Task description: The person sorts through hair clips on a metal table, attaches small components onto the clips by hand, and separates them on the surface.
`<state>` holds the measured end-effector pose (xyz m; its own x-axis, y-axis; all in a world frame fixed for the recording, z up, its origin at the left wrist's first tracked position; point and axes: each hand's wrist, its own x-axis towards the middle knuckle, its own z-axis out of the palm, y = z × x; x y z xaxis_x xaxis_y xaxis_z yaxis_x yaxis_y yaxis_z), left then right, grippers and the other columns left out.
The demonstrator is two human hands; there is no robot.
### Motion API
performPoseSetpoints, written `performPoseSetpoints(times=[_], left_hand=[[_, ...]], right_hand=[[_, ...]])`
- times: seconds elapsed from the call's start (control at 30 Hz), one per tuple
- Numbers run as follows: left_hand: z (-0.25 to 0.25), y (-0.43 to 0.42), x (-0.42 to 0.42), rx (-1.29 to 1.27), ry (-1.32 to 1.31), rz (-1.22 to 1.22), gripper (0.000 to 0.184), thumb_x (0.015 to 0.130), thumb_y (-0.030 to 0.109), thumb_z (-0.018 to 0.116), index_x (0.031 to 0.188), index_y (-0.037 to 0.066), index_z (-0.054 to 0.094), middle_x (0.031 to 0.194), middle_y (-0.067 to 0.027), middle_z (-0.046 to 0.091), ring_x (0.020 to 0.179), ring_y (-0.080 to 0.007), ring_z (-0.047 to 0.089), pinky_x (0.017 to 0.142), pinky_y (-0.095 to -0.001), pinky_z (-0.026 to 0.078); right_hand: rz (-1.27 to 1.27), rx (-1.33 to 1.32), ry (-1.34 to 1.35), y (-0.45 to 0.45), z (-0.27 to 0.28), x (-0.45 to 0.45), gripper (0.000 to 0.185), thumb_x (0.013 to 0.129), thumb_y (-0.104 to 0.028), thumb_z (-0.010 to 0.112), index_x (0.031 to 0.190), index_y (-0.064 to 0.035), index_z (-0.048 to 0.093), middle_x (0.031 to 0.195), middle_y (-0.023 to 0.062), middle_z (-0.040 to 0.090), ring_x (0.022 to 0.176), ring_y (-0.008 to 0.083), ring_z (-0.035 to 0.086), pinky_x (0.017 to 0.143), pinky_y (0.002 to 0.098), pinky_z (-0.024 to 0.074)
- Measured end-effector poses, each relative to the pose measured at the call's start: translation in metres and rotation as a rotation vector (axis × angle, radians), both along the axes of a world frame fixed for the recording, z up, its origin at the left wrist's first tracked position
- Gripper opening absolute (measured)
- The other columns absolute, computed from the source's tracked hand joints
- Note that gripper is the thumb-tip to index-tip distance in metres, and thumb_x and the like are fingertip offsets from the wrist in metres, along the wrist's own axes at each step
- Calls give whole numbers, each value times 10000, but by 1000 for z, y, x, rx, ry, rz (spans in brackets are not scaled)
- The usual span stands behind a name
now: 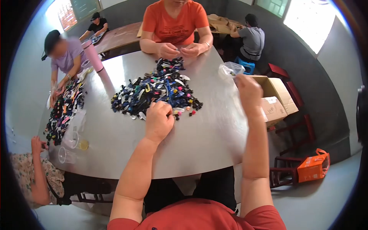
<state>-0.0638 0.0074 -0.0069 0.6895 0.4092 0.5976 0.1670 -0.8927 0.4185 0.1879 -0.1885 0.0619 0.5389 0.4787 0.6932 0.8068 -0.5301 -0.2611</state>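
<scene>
A heap of small clip-like pieces (153, 92), mostly black, blue and white with some pink and yellow, lies on the metal table. At its near edge is my left hand (159, 119), fingers curled together with the tips against the pieces; what they pinch is hidden. My right hand (250, 94) is raised over the table's right edge, slightly blurred, its fingers closed. Just beyond its fingertips sits a clear plastic bag (230, 68) with a few small dark pieces inside. Whether the hand touches the bag or holds a piece, I cannot see.
Across the metal table (203, 145), a person in orange (174, 25) handles small pieces. Two people work on the left around a second heap (65, 111), near clear cups (67, 155) and a pink bottle (92, 55). An open cardboard box (281, 96) stands at the right.
</scene>
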Motion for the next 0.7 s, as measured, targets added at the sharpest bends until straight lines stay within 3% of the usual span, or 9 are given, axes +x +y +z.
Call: performPoseSetpoints(times=[0.13, 0.23, 0.3, 0.37, 0.4, 0.47, 0.57, 0.7], left_hand=[[-1, 4, 1, -193, -68, 9, 69, 728, 6, 622, 754, 50, 577, 822, -88, 598, 836, -307, 562, 739, -404, 463], [-3, 9, 3, -258, -96, 6, 70, 740, -11, 607, 769, 41, 570, 784, -69, 588, 775, -257, 556, 714, -365, 462], [-9, 12, 3, -278, -103, 11, 71, 755, -16, 607, 777, 40, 570, 764, -50, 578, 748, -214, 553, 705, -336, 459], [-13, 15, 4, -551, -168, -26, 68, 774, -10, 615, 788, 46, 579, 788, -57, 592, 765, -217, 570, 704, -343, 471], [-10, 15, 4, -547, -165, -25, 68, 774, -10, 615, 788, 46, 579, 788, -57, 592, 765, -217, 570, 704, -343, 471], [-2, 12, 1, -778, -206, -142, 70, 896, -15, 622, 894, 52, 605, 854, 29, 584, 782, -41, 527, 713, -205, 440], [1, 10, 0, -857, -234, -263, 70, 931, -20, 625, 958, 42, 612, 906, 24, 605, 813, -43, 547, 734, -210, 461], [9, 6, -4, -966, -181, -309, 130, 921, -64, 624, 1013, 29, 620, 947, 11, 618, 853, -59, 577, 781, -230, 490]], right_hand=[[-181, -217, -75, -38, -37, 68, 193, 951, -218, 613, 1032, -82, 722, 1009, 121, 711, 943, 341, 676, 825, 433, 543], [-220, -272, -6, -38, -38, 54, 206, 944, -206, 621, 1053, -66, 725, 1009, 134, 706, 939, 354, 675, 836, 439, 539], [-34, -116, -5, -25, -28, 27, 191, 924, -163, 648, 1052, -47, 729, 1004, 144, 711, 929, 351, 679, 838, 416, 541], [190, -47, 191, -4, -20, -2, 171, 910, -124, 672, 1035, -24, 730, 1005, 150, 720, 923, 333, 689, 831, 389, 541], [329, -8, 301, 10, -15, -21, 174, 915, -115, 677, 1047, -15, 729, 985, 159, 724, 902, 295, 698, 815, 356, 541], [585, -13, 510, 34, -6, -56, 224, 923, -105, 670, 1119, -8, 713, 1014, 156, 719, 864, 227, 689, 796, 321, 541], [729, -22, 664, 69, -8, -96, 216, 892, -57, 688, 1098, -1, 713, 951, 129, 707, 776, 196, 672, 718, 321, 544], [803, 25, 539, 93, -27, -114, 138, 852, -33, 706, 985, 0, 723, 843, 114, 695, 717, 197, 663, 661, 322, 531]])
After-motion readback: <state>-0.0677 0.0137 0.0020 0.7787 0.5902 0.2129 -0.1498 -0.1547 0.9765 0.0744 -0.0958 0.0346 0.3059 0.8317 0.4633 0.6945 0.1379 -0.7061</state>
